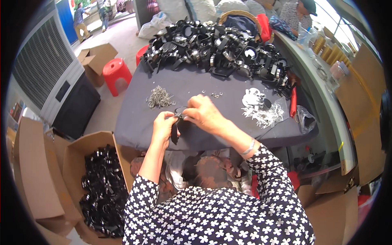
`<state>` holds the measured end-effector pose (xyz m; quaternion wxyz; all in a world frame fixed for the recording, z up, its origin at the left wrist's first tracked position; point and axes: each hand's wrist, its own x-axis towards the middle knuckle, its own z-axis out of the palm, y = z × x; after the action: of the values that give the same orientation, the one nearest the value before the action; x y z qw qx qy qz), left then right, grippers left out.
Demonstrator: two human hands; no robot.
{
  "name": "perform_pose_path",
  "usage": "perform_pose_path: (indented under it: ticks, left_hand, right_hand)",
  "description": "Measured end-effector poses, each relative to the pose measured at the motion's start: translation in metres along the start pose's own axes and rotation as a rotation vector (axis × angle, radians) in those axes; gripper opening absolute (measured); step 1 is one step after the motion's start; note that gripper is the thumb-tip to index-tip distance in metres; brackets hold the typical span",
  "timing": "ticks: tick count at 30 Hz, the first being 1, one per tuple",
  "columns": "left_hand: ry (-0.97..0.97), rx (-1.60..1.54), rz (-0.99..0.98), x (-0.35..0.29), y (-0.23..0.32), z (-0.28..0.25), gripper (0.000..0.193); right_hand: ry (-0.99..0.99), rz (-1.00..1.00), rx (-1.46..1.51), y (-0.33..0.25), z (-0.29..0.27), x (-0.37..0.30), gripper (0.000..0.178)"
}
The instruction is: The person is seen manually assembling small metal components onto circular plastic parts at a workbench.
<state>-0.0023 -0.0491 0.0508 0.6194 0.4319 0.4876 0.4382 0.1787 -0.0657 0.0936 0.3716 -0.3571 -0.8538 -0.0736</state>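
Observation:
Near the table's front edge, my left hand is closed in a pinch on a black watch strap, which hangs down below the fingers. My right hand reaches in from the right, its thumb and fingers pinched at the strap's upper end. A small metal bit seems to show there, but the fingers partly hide it. Beyond my left hand lies a heap of small silvery metal parts, with a few loose ones to its right. White discs and thin white pieces lie right of my right hand.
A big pile of black-strapped watches covers the table's far side. An open carton of black strap pieces stands at left, near a red stool and an air cooler. A person sits at the far right.

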Motion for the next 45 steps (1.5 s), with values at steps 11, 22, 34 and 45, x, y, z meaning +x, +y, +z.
perform_pose_path:
  ticks: [11, 22, 34, 45]
  left_hand:
    - [-0.114, 0.021, 0.034, 0.010, 0.001, -0.008, 0.008]
    - [-0.130, 0.106, -0.014, 0.006, 0.012, -0.007, 0.007]
    - [-0.100, 0.084, 0.052, 0.008, 0.006, -0.010, 0.003]
    - [-0.007, 0.220, 0.532, 0.009, -0.020, -0.004, 0.005]
  right_hand:
    - [-0.519, 0.587, 0.167, 0.000, -0.024, -0.018, 0.033]
    - [-0.361, 0.420, 0.204, 0.014, -0.007, -0.037, 0.014]
    - [-0.221, 0.220, 0.339, -0.010, -0.001, -0.010, 0.019]
    - [-0.206, 0.159, 0.318, 0.006, 0.023, 0.010, 0.024]
